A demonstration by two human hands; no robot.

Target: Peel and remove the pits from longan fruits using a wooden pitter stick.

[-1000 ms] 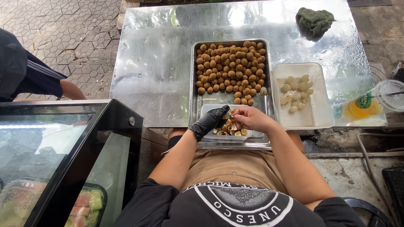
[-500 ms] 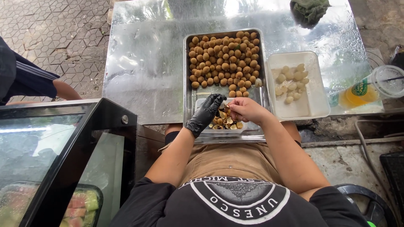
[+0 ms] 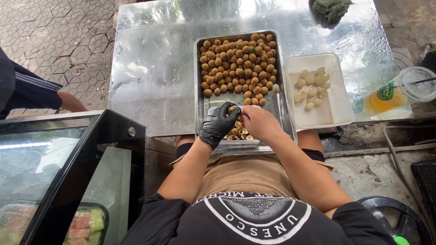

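Note:
A metal tray [image 3: 278, 105] on the steel table holds several small round brown fruits [image 3: 238, 63] at its far end. At its near end sits a small white dish [image 3: 240, 142] with brown shell pieces. My left hand [image 3: 218, 124], in a black glove, and my bare right hand [image 3: 257, 122] meet above that dish and pinch one brown fruit [image 3: 231, 109] between their fingertips. To the right, a white plastic tub [image 3: 337, 110] holds several pale peeled fruits [image 3: 310, 88].
A plastic cup of orange drink [image 3: 394, 95] with a lid stands at the table's right edge. A dark green cloth [image 3: 330, 9] lies at the far edge. A glass display case [image 3: 59, 177] stands at my left. Another person's leg [image 3: 41, 93] shows beyond it.
The view has drifted, so the table sits lower in the picture. My two hands stay together over the small dish, working the fruit between the fingertips.

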